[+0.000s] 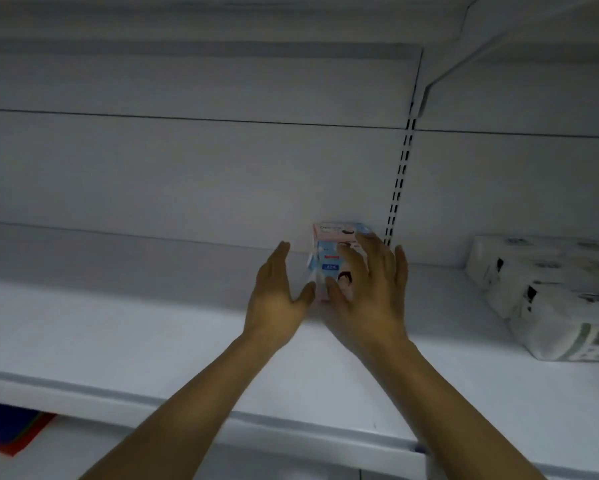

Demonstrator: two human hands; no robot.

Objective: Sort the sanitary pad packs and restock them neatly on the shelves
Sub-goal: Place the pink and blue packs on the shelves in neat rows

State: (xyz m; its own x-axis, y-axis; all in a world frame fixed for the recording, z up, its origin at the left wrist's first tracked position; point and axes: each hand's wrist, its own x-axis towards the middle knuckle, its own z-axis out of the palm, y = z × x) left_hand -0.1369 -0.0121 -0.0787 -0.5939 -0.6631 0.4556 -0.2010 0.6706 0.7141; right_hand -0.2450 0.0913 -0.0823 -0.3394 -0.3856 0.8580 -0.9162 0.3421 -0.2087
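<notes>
On the white shelf, the left hand is flat with fingers spread, thumb touching the pack. The pack stands upright near the back wall, long axis vertical, printed face forward. The right hand spreads loosely over its front. Tissue packs lie far right.

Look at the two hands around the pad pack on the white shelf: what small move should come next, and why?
Probably ease both hands away. The pad pack already stands upright at the back of the shelf, close to the slotted upright. The right hand lies spread on its front, the left hand is open beside it, and neither seems to grip it.
</notes>
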